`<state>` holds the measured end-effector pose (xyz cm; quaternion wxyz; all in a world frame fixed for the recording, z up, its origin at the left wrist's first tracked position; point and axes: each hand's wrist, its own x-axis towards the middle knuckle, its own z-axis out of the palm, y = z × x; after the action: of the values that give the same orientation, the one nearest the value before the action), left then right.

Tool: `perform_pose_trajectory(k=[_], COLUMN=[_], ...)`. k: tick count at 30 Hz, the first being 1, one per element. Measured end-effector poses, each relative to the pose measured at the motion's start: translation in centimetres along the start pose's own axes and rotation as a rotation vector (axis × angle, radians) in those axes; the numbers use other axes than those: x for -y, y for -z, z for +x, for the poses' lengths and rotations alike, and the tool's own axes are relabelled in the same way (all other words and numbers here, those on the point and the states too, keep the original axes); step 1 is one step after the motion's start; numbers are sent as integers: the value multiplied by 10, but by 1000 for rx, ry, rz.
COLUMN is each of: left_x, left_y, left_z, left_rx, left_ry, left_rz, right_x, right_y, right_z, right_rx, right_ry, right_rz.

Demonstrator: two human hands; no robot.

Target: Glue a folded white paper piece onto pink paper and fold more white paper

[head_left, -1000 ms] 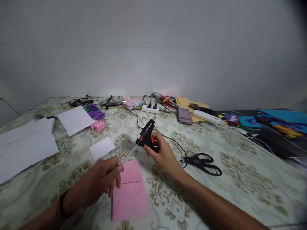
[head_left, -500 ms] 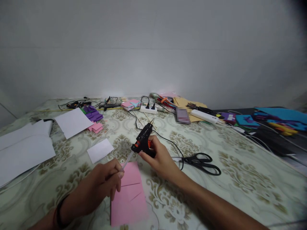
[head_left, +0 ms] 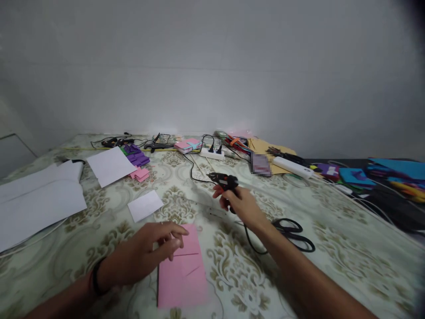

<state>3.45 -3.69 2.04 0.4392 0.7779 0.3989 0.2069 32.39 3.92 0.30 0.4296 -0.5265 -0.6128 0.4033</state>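
My right hand (head_left: 241, 204) is wrapped round a black glue gun (head_left: 224, 180), whose nozzle points left above the patterned tablecloth. My left hand (head_left: 146, 250) hovers over the upper left of a pink paper piece (head_left: 182, 283), fingers apart and holding nothing. Two slits show in the pink paper, and part of its upper edge is hidden by my fingers. Beside my right wrist lie black-handled scissors (head_left: 294, 235), partly covered by the forearm. A small white card (head_left: 145, 205) rests just beyond my left hand.
White sheets (head_left: 36, 199) cover the left side, with purple foam pieces (head_left: 137, 156) behind. A power strip (head_left: 212, 153) with plugs, a pink bundle (head_left: 187, 145) and brown envelopes (head_left: 265, 148) line the back. Blue sheets (head_left: 355, 176) and cables lie at the right.
The glue gun has moved right and turned to point left. My left hand has let go of the glue stick at its rear and opened. The view has shifted slightly.
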Motion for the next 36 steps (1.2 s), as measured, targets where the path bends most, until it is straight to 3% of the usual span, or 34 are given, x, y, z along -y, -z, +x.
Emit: perform_pose_trajectory(k=[3,8,12,15,17,22,26,30,36], left_x=[-1,-4,-5,-21,-39,-85,-104,-108,-106], left_y=[1,7,26,42,47,40,28,21,21], left_z=[3,5,6,13,25,77,115,129,137], left_rx=[-92,-228,-367,-451,-379,-39,243,304,289], left_ry=[-52,-77,-119,-130,-153,-225,-240,-233,-258], left_rz=[168,216,195,215,272,309,227,152,192], right_x=[5,21,30,35,38,39,36,37,37], right_y=[9,7,-1,-7,-9,-9,-7,-5,-3], right_z=[1,-15,-30,-37,-42,-51,-52,-52,-48], right_rx=[124,382,583,725,783,904,1006,1023,1039], right_ry=[-40,-98,-79,-39,-26,-20,-12,-2,10], right_rz=[119,191,136,101,82,39,40,103,120])
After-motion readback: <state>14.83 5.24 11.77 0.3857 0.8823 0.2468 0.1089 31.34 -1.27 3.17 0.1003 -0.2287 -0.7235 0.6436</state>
